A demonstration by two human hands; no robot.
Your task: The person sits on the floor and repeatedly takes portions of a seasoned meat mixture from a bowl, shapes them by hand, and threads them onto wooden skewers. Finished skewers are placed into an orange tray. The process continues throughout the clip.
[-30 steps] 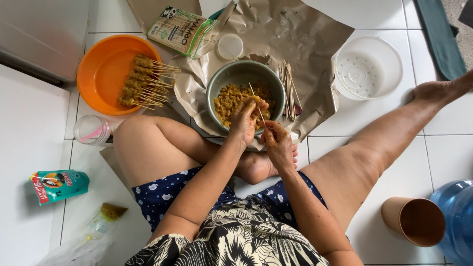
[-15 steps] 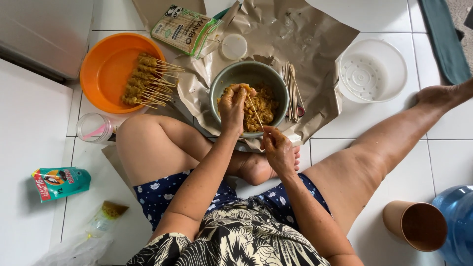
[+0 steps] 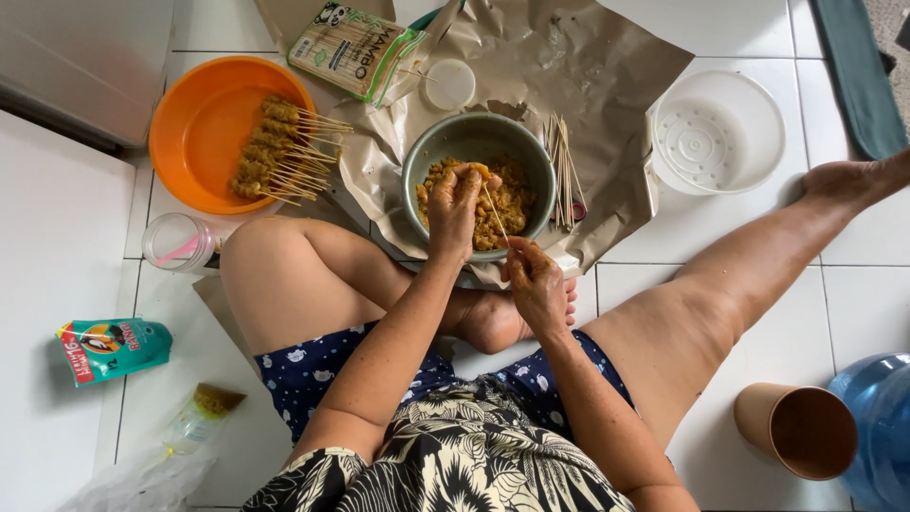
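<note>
Head view, looking down, all placed from the round grey metal bowl (image 3: 479, 185) of yellow seasoned meat pieces (image 3: 507, 204) sitting on crumpled brown paper (image 3: 588, 85).

Over the bowl's middle: left hand (image 3: 455, 204) hovering with fingers curled and pinched shut on a meat piece, pressing it at the tip of a thin bamboo skewer (image 3: 494, 213).

At the bowl's near rim: right hand (image 3: 536, 284) closing thumb and fingers round the skewer's lower end, holding it slanted up into the bowl.

Just right of the bowl: loose bundle of bare bamboo skewers (image 3: 561, 171) lying on the paper, waiting.

Left of the bowl: round orange plastic basin (image 3: 190, 133) holding a small pile of finished loaded skewers (image 3: 275, 152).

Judging progress: some skewers done, bowl looking well filled and many sticks bare, so much remaining.

Beyond the bowl: green packet (image 3: 355, 47) and white round lid (image 3: 449, 83). Far right: white plastic strainer (image 3: 718, 133).
</note>
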